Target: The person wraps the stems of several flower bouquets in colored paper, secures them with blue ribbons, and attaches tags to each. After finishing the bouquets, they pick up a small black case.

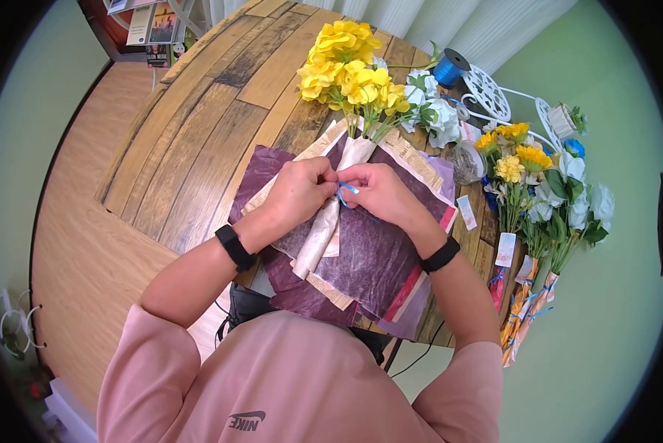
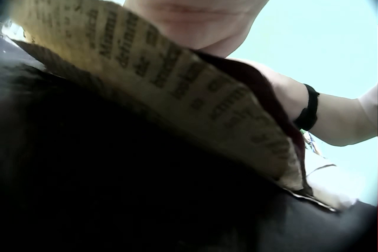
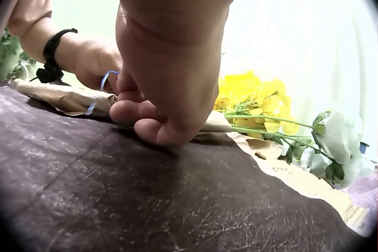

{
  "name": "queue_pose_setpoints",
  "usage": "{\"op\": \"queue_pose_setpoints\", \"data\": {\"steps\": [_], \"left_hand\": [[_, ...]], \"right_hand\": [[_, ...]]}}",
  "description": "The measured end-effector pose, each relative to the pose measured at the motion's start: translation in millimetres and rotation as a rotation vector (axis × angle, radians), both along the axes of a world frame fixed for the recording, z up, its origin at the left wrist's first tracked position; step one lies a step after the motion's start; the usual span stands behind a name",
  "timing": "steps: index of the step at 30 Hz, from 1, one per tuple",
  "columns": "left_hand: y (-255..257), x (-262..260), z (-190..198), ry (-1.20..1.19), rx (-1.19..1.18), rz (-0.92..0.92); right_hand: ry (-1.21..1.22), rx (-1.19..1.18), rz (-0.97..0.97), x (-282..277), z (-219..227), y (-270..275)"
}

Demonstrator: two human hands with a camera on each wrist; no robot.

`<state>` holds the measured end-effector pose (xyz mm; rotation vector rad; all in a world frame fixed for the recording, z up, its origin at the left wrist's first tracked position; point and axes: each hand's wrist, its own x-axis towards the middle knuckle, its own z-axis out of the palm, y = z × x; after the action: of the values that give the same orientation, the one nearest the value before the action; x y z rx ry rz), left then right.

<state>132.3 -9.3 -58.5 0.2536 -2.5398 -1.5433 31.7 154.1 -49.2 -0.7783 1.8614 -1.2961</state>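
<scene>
Yellow flowers have their stems rolled in a cream paper wrap, which lies on dark purple sheets and printed paper. Around the middle of the wrap is a blue ribbon. My left hand pinches at the ribbon from the left, fingertips close to those of my right hand, which pinches it from the right. The right wrist view shows the curled fingers of my right hand beside the ribbon. In the left wrist view, printed paper hides the fingertips.
Wrapped bouquets lie along the right of the wooden table. White flowers, a blue ribbon spool, a glass jar and a white metal stand are at the back right. A small tag lies right of the sheets.
</scene>
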Motion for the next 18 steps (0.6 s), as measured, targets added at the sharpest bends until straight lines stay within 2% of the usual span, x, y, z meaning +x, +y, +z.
{"op": "queue_pose_setpoints", "data": {"steps": [3,9,11,12,14,18], "left_hand": [[-0.4,0.1,-5.4,0.060,-0.024,-0.008],[-8.8,-1.3,-9.7,0.015,-0.001,-0.072],[-16.1,-5.7,-16.4,-0.059,0.213,-0.187],[-18.9,-7.5,-20.0,-0.059,0.215,-0.186],[-23.0,-9.5,-21.4,-0.183,0.491,-0.258],[-26.8,-12.2,-25.5,-0.202,0.586,-0.321]], "right_hand": [[-0.085,0.017,-0.018,-3.6,-3.1,-0.9],[0.148,0.111,-0.003,-7.2,-12.6,1.6],[0.206,0.088,0.004,-6.7,-14.3,1.1],[0.206,0.090,0.006,-7.5,-14.4,1.6],[0.154,0.148,0.046,-7.2,-9.4,0.6],[0.169,0.154,0.084,-10.4,-11.8,0.4]]}}
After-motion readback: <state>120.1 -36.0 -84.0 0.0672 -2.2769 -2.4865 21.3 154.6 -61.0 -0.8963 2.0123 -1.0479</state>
